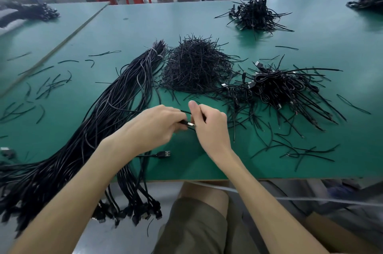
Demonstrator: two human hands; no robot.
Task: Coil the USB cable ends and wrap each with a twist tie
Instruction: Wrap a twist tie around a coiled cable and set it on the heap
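between both hands, over the green table top (207, 164), a thin black usb cable (182, 122) shows its short silver metal plug (191, 124). the left hand (153, 127) grips the cable; the right hand (209, 127) pinches it at the plug. behind them lies a heap of black twist ties (196, 67).

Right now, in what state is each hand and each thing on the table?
Left hand, grips the cable end.
Right hand, pinches a thin strand; tie or cable unclear.
Cable end, held above the table.
Cable bundle, banded at far end, plugs hanging off the edge.
Tie heap, loose.
Short-cable heap, tangled.
Lone plug, lying flat.
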